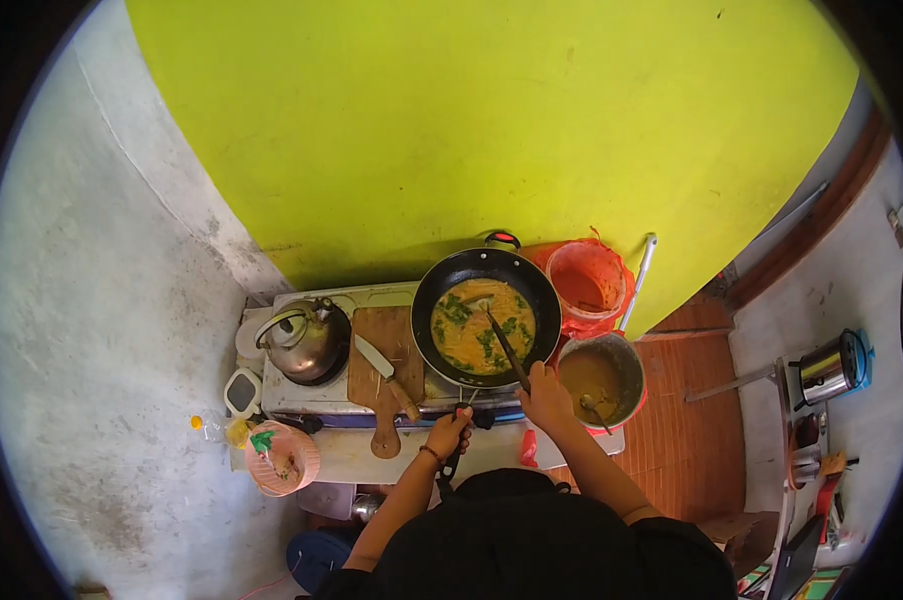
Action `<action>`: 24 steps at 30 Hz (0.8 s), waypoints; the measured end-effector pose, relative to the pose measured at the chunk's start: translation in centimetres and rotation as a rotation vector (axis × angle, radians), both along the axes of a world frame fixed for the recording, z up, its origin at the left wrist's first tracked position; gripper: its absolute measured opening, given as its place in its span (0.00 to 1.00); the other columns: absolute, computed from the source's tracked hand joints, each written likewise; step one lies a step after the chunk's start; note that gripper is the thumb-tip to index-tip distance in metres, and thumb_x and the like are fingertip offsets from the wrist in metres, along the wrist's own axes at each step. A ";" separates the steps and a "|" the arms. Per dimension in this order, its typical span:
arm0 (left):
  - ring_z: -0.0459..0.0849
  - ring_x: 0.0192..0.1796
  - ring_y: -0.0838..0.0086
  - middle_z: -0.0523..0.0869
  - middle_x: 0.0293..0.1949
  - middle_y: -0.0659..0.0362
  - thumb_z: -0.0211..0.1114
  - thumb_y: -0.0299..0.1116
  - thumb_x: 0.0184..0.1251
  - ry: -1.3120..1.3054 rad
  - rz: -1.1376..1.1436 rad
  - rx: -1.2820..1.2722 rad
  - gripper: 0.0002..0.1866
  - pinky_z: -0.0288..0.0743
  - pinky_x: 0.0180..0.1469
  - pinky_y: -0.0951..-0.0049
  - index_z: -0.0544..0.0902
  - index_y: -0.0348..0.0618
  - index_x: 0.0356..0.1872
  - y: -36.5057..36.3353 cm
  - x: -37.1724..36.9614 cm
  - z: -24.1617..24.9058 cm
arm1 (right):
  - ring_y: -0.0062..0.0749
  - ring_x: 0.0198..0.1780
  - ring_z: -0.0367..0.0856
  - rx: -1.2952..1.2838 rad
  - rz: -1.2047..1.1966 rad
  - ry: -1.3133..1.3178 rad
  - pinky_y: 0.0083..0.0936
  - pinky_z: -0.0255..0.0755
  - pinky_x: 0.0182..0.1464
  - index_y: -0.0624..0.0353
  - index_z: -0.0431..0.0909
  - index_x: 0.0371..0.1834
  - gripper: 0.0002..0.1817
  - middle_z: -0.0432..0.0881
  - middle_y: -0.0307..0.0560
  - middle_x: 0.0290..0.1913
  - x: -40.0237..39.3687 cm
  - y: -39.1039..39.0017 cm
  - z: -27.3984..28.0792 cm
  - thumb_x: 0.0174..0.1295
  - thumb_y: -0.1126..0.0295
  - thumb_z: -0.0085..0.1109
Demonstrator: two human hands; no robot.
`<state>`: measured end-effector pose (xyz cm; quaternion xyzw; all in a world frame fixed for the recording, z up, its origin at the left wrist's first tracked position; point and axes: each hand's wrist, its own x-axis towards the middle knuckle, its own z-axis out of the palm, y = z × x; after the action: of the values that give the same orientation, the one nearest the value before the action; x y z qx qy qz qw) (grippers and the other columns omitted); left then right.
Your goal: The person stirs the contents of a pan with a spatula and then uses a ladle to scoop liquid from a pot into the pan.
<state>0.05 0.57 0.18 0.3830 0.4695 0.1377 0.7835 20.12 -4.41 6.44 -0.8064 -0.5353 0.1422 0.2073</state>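
Observation:
A black pan (424,330) sits over the right side of the stove, holding yellow-orange food with green leaves (481,325). My left hand (449,434) is closed around the pan's handle, which points toward my body. In my right hand (546,396) is the dark handle of a ladle (501,338), whose head rests in the food. Just right of the pan stands a pot (635,385) of brownish liquid with a spoon in it. A knife (375,357) lies across a wooden cutting board (373,335) to the left of the pan.
A metal kettle (306,350) stands at the stove's left. Below it is a pink basket (309,458) with scraps. A red bucket (583,275) sits behind the pot, near the yellow-green wall (491,130). At the far right, a shelf (786,440) holds kitchen items.

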 end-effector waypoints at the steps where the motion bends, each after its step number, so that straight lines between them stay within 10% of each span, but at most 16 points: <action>1: 0.68 0.15 0.80 0.69 0.16 0.64 0.56 0.53 0.60 0.000 0.000 -0.008 0.22 0.63 0.18 0.78 0.72 0.41 0.26 0.0 0.0 0.1 | 0.58 0.36 0.73 -0.001 0.002 0.023 0.48 0.68 0.37 0.58 0.58 0.38 0.20 0.71 0.60 0.34 0.1 0.0 -0.2 0.47 0.69 0.59; 24: 0.68 0.16 0.81 0.69 0.17 0.65 0.56 0.52 0.60 0.023 -0.014 -0.026 0.20 0.65 0.19 0.79 0.72 0.43 0.28 0.1 0.0 -0.3 | 0.58 0.38 0.74 0.205 -0.022 0.152 0.47 0.67 0.40 0.57 0.62 0.51 0.19 0.75 0.65 0.34 5.9 3.9 0.2 0.54 0.74 0.44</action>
<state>0.05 0.68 -0.12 0.3777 0.4777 0.1218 0.7838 25.99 -0.47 6.61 -0.7735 -0.5211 0.1452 0.3302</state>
